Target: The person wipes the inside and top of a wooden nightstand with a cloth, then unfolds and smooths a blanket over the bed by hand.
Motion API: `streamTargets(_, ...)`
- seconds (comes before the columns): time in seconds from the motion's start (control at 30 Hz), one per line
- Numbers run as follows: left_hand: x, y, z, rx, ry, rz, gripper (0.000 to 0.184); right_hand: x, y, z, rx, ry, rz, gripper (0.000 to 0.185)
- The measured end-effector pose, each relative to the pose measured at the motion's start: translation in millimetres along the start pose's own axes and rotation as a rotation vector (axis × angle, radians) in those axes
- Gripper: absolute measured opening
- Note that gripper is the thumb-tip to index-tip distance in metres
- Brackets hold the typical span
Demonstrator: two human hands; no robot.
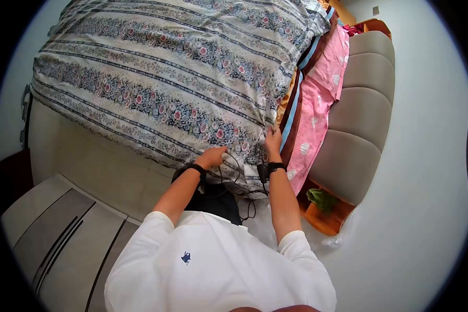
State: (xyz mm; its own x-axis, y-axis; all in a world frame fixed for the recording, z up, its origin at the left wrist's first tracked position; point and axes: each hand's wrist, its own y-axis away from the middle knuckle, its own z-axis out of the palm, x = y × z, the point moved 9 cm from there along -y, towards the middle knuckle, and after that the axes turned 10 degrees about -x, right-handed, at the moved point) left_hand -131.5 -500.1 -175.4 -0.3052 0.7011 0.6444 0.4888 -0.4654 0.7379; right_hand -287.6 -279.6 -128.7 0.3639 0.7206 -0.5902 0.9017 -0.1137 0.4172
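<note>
"Bedspread (171, 83) looks a bit rumpled, all floral bands and dark lines. What's around it?"

"Past its right side lies a pink sheet (306, 135) with pale patches, then a grey padded headboard (358, 127). Beyond its near right corner there's an orange wooden nightstand (314, 219). Pale tiled floor (104, 143) runs along its near edge, with a grey cabinet (62, 244) across from it."

"And the hands?"

"Both forearms reach forward to that near right corner, a black band on each wrist. The left hand (211, 157) angles inward over the spread's edge, closed on a dark cable (238, 167) that hangs in loops there. The right hand (273, 141) points straight ahead at the corner, fingers curled; I can't tell what they grip. A small black box (262, 173) sits just beside that wrist."

"Any label?"

"A navy emblem (186, 257) on the white shirt (229, 270), too small to make out."
</note>
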Motion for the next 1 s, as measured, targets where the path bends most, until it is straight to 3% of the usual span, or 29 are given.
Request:
streamTargets(0.07, -62, 18, 8, -0.005, -0.023, -0.098, 0.036, 19, -5, -37, 0.056, 0.014, 0.030, 0.033)
streamTargets(0.1, -92, 33, 13, -0.030, 0.015, -0.175, 0.030, 29, -7, -64, 0.235, 0.006, -0.178, 0.035)
streamTargets(0.17, -139, 68, 17, -0.075, 0.034, -0.274, 0.026, 65, -5, -123, 0.416, 0.194, 0.072, 0.038)
streamTargets(0.2, -174, 73, 25, -0.149, -0.033, -0.319, 0.025, 53, 13, -156, 0.537, 0.199, -0.018, 0.041)
streamTargets(0.23, -212, 75, 32, -0.221, -0.101, -0.360, 0.025, 56, 21, -176, 0.467, 0.205, 0.076, 0.038)
streamTargets(0.3, -273, 98, 17, -0.109, 0.026, -0.328, 0.022, 62, 33, -197, 0.411, 0.208, 0.158, 0.035)
streamTargets(0.37, -310, 154, -16, 0.257, 0.325, -0.411, 0.021, 71, 54, -218, 0.622, 0.308, 0.263, 0.033)
streamTargets(0.4, -323, 178, -29, 0.288, 0.329, -0.518, 0.023, 75, 57, -211, 0.626, 0.309, 0.258, 0.033)
streamTargets(0.47, -346, 200, -46, 0.324, 0.335, -0.626, 0.026, 47, 62, -176, 0.665, 0.480, -0.067, 0.028)
streamTargets(0.57, -366, 222, -50, 0.362, 0.218, -0.799, 0.032, -20, 107, -54, 0.221, 0.288, -0.236, 0.020)
streamTargets(0.6, -344, 221, -51, 0.302, 0.197, -0.775, 0.037, -21, 118, 2, -0.068, 0.199, -0.184, 0.020)
streamTargets(0.7, -316, 188, -31, 0.283, 0.293, -0.684, 0.057, -4, 177, 156, -0.492, 0.396, -0.373, 0.035)
streamTargets(0.73, -315, 164, -21, 0.282, 0.285, -0.657, 0.076, 0, 198, 196, -0.602, 0.518, -0.473, 0.043)
streamTargets(0.8, -306, 135, 7, 0.424, 0.864, -0.614, 0.096, -13, 232, 239, -0.756, 0.675, -0.497, 0.048)
streamTargets(0.83, -278, 140, 11, 0.574, 1.346, -0.491, 0.102, -13, 249, 256, -0.900, 0.836, -0.508, 0.054)
streamTargets(0.87, -253, 149, 12, 0.716, 1.819, -0.325, 0.108, -19, 253, 259, -0.905, 0.837, -0.513, 0.054)
streamTargets(1.0, -288, 123, 45, 0.849, 2.075, -0.315, 0.110, -50, 224, 233, -0.724, 0.731, -0.456, 0.057)
